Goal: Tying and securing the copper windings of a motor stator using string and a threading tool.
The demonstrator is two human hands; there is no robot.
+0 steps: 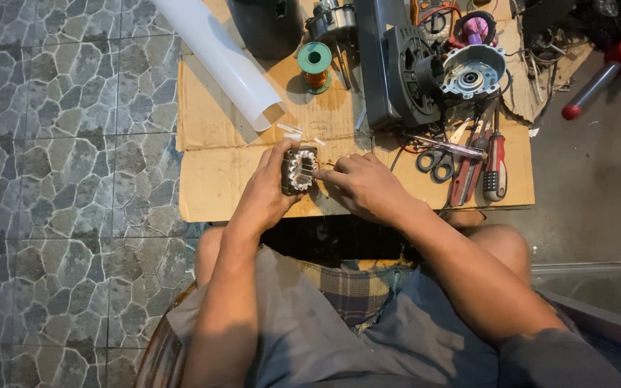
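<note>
The left hand [267, 188] clamps its fingers around a small motor stator [299, 169]; the right hand [362, 185] pinches at its slotted face, fingertips together. It sits over cardboard [213, 179] (near the front edge). Scissors [434, 164] and a red-handled screwdriver [495, 167] crowd the right; a white roll [221, 57] and copper wire spool [315, 65] lie beyond. Stone tiles [66, 144] open leftward.

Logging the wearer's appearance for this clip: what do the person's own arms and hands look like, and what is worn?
Both arms are bare from the upper arm down: no sleeves show. The left hand and right hand wear no gloves, and no rings, watch or wristband can be seen. Lower down, the person wears grey shorts, with a plaid cloth between the legs.
</note>
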